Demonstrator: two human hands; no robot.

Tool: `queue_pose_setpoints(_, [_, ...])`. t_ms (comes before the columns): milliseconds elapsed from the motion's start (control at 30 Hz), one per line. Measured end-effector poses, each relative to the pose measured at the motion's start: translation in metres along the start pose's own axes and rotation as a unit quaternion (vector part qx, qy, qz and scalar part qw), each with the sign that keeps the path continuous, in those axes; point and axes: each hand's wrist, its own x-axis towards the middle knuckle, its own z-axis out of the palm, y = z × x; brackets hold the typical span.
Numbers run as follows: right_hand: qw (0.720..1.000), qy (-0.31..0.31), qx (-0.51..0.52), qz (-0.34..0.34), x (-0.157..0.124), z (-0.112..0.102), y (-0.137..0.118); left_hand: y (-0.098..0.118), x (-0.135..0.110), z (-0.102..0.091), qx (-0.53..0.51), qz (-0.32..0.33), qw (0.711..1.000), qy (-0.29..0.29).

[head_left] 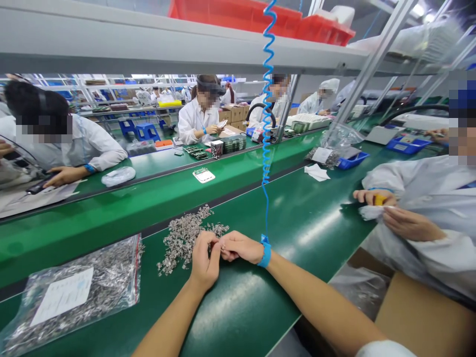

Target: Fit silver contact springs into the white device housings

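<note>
My left hand [206, 260] and my right hand [240, 247] meet over the green bench top [238, 317], fingers curled and touching. A tiny metallic glint shows between the fingertips, too small to name. Just behind and left of them spreads a loose pile of small silvery metal parts [182, 238]. A blue wrist strap [265, 253] circles my right wrist, and its coiled blue cord [266, 124] runs up past the shelf. Further left lies a clear zip bag [85, 292] full of similar small metal parts, with a white label on it.
Beyond a dark rail runs a green belt [148, 198] bearing a small circuit board on a white piece [204, 175]. A co-worker [420, 218] sits close on my right, over a cardboard box [420, 312]. Blue trays [353, 159] stand at the back right. A shelf [130, 44] hangs overhead.
</note>
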Motion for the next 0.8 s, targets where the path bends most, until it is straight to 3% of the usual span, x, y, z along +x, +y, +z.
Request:
queue_pose_setpoints(133, [0.997,0.069,-0.011,-0.016,0.0045,0.0001,0.0057,-0.0025,-0.0022,0.0029,0.049,0.041,0.998,-0.002])
queue_pose_setpoints(200, [0.997,0.076,-0.010,-0.011,0.0060,-0.0002,0.0077,-0.0039,-0.0031,0.0043,0.067,0.061,0.996,-0.002])
queue_pose_setpoints(400, [0.999,0.044,0.015,0.003,0.0037,0.0006,0.0049,-0.0035,-0.0033,0.0036,0.056,0.085,0.995,0.007])
queue_pose_setpoints(633, [0.999,-0.046,0.024,-0.005,-0.0007,-0.0034,0.0075,-0.0021,-0.0024,0.0027,-0.067,0.032,0.997,0.003])
queue_pose_setpoints(800, [0.997,-0.069,0.020,-0.027,0.0004,-0.0055,0.0107,-0.0052,-0.0047,0.0053,-0.099,0.005,0.995,0.006])
